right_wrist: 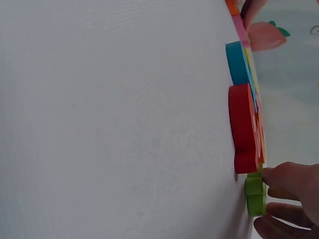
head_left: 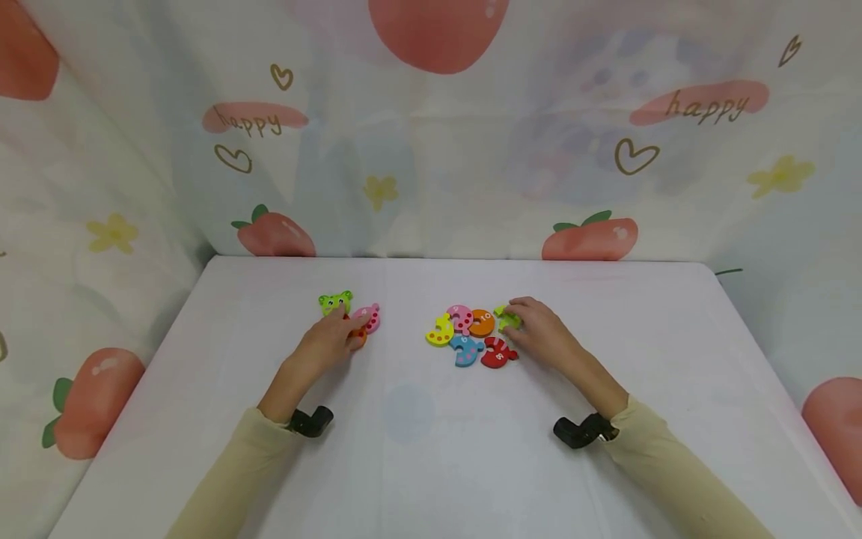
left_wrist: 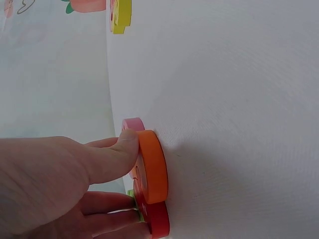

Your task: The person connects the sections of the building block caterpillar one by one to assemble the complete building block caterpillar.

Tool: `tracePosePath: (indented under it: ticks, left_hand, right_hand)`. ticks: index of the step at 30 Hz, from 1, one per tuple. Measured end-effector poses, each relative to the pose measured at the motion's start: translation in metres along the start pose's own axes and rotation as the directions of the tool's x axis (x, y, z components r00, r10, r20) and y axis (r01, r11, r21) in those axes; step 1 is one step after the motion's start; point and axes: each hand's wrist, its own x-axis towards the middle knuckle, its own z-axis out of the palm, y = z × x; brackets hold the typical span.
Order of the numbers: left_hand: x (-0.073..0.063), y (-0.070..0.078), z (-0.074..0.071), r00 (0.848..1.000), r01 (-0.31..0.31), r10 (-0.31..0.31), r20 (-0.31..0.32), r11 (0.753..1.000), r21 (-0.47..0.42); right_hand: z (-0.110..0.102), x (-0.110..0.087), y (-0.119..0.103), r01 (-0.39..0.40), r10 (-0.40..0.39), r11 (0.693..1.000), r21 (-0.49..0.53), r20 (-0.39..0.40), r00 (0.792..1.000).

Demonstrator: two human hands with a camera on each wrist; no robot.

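My left hand (head_left: 328,343) rests over a small group of puzzle pieces, its fingers fairly straight. Its thumb touches an orange piece (left_wrist: 158,167), beside a pink spotted piece (head_left: 372,317). The other fingers lie at a red piece (left_wrist: 160,219); a green animal-face piece (head_left: 334,302) shows beyond them. Over on the right, my right hand (head_left: 544,333) pinches a light green piece (right_wrist: 255,196) between thumb and fingers, partly covering it. Just left of that are a red piece numbered 8 (head_left: 497,354) and an orange piece numbered 10 (head_left: 481,323).
A yellow piece (head_left: 440,332), a pink piece (head_left: 460,317) and a blue piece (head_left: 465,350) lie together near the middle of the white table (head_left: 431,464). Behind the table hangs a printed curtain (head_left: 431,165). Each wrist wears a black camera.
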Motion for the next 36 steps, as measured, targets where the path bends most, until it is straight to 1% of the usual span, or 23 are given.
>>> tracePosePath:
  ticks: [3,7,9,16,20,24,27,31,36]
  left_hand:
    - [-0.001,0.0,0.0,1.0,0.002,-0.003,-0.009,1.0,-0.004]
    - [-0.003,0.002,0.0,0.999,-0.01,0.009,-0.036,1.0,-0.014]
    - [-0.004,0.002,0.001,0.999,-0.011,0.01,-0.047,1.0,-0.02]
    - [-0.002,0.0,0.006,0.998,-0.007,0.005,-0.06,0.999,-0.034]
    - [-0.002,0.0,0.007,0.998,-0.002,0.0,-0.07,0.999,-0.032]
    - [-0.001,0.001,0.007,0.998,0.012,-0.013,-0.064,1.0,-0.022]
    - [0.0,0.002,0.006,0.998,0.021,-0.022,-0.058,1.0,-0.019]
    - [-0.001,0.002,0.005,0.998,0.026,-0.028,-0.063,0.999,-0.023]
    - [-0.002,0.001,0.004,0.997,0.022,-0.023,-0.067,1.0,-0.015]
  right_hand:
    - [-0.001,0.001,0.002,-0.017,0.017,1.0,0.0,0.014,1.0]
    - [-0.001,0.001,0.004,-0.008,0.008,1.0,-0.003,0.028,1.0]
    - [0.0,0.0,0.005,-0.005,0.006,1.0,-0.001,0.025,1.0]
    - [0.005,0.002,0.005,-0.039,0.039,0.999,0.018,0.009,0.999]
    - [0.004,0.006,0.004,-0.043,0.045,0.998,0.05,-0.026,0.999]
    - [0.003,0.011,-0.001,-0.005,0.015,0.993,0.114,-0.088,0.996]
    - [0.003,0.016,-0.011,0.041,-0.023,0.987,0.158,-0.115,0.993]
    - [0.005,0.027,-0.031,0.105,-0.082,0.974,0.2,-0.123,0.989]
    - [0.014,0.046,-0.059,0.221,-0.203,0.949,0.224,-0.098,0.974]
